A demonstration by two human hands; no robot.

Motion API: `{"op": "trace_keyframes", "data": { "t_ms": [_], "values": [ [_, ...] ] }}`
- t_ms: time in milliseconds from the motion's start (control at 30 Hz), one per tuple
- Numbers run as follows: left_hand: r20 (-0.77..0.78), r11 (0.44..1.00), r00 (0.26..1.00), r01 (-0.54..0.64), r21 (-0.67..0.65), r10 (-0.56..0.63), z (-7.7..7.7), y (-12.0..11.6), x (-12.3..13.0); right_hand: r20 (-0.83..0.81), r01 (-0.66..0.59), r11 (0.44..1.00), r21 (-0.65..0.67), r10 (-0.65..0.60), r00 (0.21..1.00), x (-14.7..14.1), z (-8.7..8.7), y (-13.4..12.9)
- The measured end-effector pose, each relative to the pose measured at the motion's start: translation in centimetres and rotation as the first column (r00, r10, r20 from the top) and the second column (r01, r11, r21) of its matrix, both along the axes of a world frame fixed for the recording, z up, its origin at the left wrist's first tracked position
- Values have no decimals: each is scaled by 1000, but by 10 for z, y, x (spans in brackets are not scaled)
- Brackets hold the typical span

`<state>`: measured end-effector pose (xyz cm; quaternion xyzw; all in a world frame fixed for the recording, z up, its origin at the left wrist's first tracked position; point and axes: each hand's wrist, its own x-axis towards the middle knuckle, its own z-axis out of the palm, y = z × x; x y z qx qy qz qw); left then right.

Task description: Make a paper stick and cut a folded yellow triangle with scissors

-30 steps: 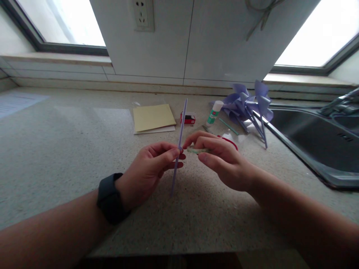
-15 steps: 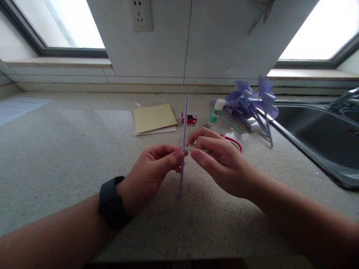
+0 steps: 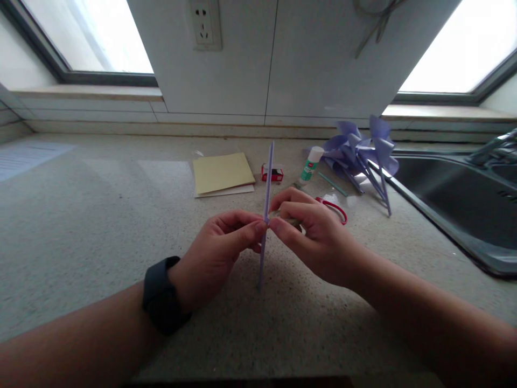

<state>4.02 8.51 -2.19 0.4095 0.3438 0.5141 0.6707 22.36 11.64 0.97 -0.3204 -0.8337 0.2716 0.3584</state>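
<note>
My left hand point(image 3: 226, 237), with a dark watch point(image 3: 163, 295) on the wrist, is closed in a pinch on a thin purple paper stick point(image 3: 269, 180). The stick stands nearly upright, tilted slightly to the right at the top, gripped around its middle. From the other side, my right hand point(image 3: 313, 231) brings thumb and fingertips together against the stick at the same spot. Whether a small piece lies between those fingertips is too unclear to tell. Behind the right hand, red-handled scissors point(image 3: 337, 210) lie partly hidden.
Beyond the hands are yellow paper sheets point(image 3: 224, 172), a small red box point(image 3: 272, 173), a glue stick point(image 3: 311, 164) and a thin green stick point(image 3: 332, 184). Purple pinwheels point(image 3: 363, 148) lie beside the sink point(image 3: 452, 188) at the right. A printed sheet point(image 3: 30, 156) rests far left.
My right thumb and fingers have moved left and closed in against the purple stick. The left hand keeps its pinch almost unmoved. The view has shifted slightly.
</note>
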Motion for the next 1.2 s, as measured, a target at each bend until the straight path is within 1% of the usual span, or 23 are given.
{"op": "trace_keyframes", "data": {
  "t_ms": [233, 433, 667, 833, 1000, 1200],
  "values": [
    [-7, 1000, 1000, 12, 9, -12, -2, -1, -1, 5, 25, 1000, -18, -25, 1000, 0, -1, 1],
    [-16, 1000, 1000, 10, 7, -10, 1, -1, 1, -4, 40, 999, -30, -40, 999, 0, -2, 2],
    [-41, 999, 999, -4, 49, 6, 0, -2, 1, -21, 45, 998, -39, -46, 999, 1, -2, 2],
    [-73, 995, 997, 39, 95, -32, -3, 1, -1, 11, 31, 999, -31, -30, 999, 1, 1, 0],
    [-66, 996, 998, 27, 86, -21, -3, 0, 0, 19, 1, 999, -37, -1, 1000, 3, 2, -1],
    [-22, 997, 999, 44, 65, -42, -2, -1, -1, -24, -41, 997, -72, 40, 999, 7, 1, -1]
  ]
}}
